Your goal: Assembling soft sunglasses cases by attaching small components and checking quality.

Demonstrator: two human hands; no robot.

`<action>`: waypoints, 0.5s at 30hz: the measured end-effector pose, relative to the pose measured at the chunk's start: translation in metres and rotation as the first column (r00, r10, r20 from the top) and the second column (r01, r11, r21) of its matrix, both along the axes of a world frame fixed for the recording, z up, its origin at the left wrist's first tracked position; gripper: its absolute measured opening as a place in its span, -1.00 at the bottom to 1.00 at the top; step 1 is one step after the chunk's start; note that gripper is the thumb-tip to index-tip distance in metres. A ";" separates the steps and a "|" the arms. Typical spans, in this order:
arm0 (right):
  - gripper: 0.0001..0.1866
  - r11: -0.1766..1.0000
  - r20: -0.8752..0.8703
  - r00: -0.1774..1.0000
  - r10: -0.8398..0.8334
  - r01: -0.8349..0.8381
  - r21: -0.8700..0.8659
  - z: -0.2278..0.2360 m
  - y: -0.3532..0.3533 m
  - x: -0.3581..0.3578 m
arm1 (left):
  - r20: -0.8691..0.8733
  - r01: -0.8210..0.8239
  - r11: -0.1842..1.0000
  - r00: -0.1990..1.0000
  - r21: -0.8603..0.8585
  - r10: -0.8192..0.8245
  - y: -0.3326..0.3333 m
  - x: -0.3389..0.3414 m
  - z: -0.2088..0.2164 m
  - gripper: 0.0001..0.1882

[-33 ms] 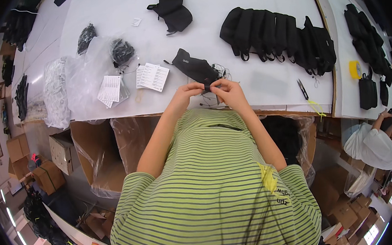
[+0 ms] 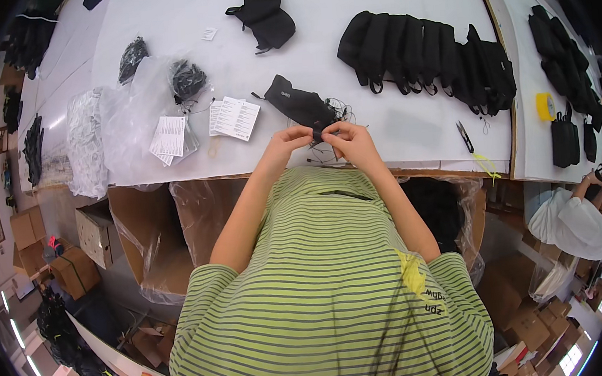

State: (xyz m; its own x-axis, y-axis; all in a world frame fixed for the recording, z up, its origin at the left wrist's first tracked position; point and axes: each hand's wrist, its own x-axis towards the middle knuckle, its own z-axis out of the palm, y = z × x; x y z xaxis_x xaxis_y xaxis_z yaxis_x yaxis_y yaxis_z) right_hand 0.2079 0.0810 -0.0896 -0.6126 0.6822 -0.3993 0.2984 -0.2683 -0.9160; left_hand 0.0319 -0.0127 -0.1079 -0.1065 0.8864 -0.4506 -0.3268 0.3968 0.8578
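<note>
A black fabric pouch lies slantwise on the white table in front of me, its near end between my hands. With thumb and fingertips, my left hand pinches a small black strap-like piece at that end. My right hand is closed on the same piece from the other side, and the fingers partly hide it. Thin black cords lie in a loose tangle just beyond my right hand. Left of the pouch are printed white cards, with another stack of cards farther left.
Black bags stand in a row at the right, and another black bag lies at the back. Thread snips with a yellow cord rest near the front edge. Clear plastic bags cover the left. A co-worker is at the far right.
My hands and the pouch show no visible movement. At the far right, the co-worker's hands have shifted slightly.
</note>
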 end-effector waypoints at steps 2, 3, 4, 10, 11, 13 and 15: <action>-0.84 0.996 -0.016 1.000 0.008 -0.009 -0.084 0.000 -0.002 -0.002 | 0.021 -0.048 0.999 0.999 0.007 0.048 0.001 0.005 0.005 -0.79; -0.83 0.998 -0.017 1.000 0.010 -0.011 -0.063 -0.004 -0.004 -0.002 | 0.043 -0.096 0.995 0.995 0.012 0.095 0.001 0.008 0.009 -0.79; -0.81 0.999 -0.017 1.000 0.012 -0.012 -0.042 -0.006 -0.005 -0.003 | 0.043 -0.089 0.996 0.995 0.013 0.088 0.001 0.008 0.011 -0.79; -0.77 0.952 0.131 0.986 0.101 -0.134 0.276 0.010 -0.011 -0.009 | -0.327 -0.076 0.993 0.944 -0.087 0.043 -0.008 0.008 0.016 -0.81; -0.77 0.953 0.131 0.986 0.098 -0.131 0.275 0.010 -0.012 -0.010 | -0.424 -0.098 0.995 0.901 0.003 0.090 -0.009 0.009 0.018 -0.81; -0.79 0.999 -0.018 1.000 -0.003 0.004 0.036 0.012 -0.014 -0.012 | -0.511 -0.108 0.990 0.848 0.094 0.141 -0.009 0.013 0.025 -0.82; -0.80 0.995 -0.148 0.985 -0.086 0.079 -0.054 0.018 -0.008 -0.007 | -0.345 -0.424 0.876 0.806 0.230 0.481 -0.005 0.018 0.041 -0.85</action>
State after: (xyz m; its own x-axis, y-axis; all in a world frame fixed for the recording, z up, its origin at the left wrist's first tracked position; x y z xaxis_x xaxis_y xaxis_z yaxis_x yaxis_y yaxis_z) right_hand 0.2010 0.0731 -0.0719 -0.6104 0.7151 -0.3407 0.1334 -0.3311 -0.9341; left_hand 0.0496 -0.0182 -0.0674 -0.6476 0.7428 -0.1698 -0.0775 0.1575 0.9845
